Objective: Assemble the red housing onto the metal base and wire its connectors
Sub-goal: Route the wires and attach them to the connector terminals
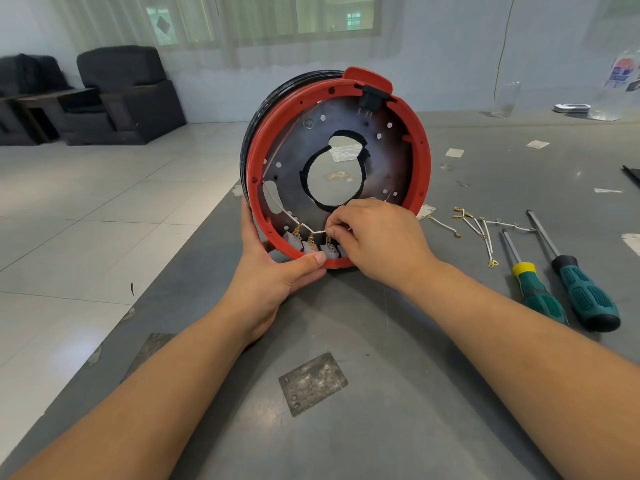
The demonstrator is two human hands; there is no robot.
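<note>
1. Right now my right hand [375, 237] has thumb and forefinger pinched on a white wire [320, 232] just above the third of the grey terminal blocks [329, 250].
2. My left hand [273, 271] cups the lower rim of the red housing [420, 168], thumb pressed along its bottom edge, steadying it on edge on the bench [346, 323].
3. Housing already sits round the dark metal base [384, 161]; I judge we are in the wiring step.
4. Next move, I reckon: seat the brass connector squarely on its tab without bending it, keeping the ring from rolling.
5. Spare leads [479, 226] and two green screwdrivers [568, 292] lie to the right, well apart.
</note>
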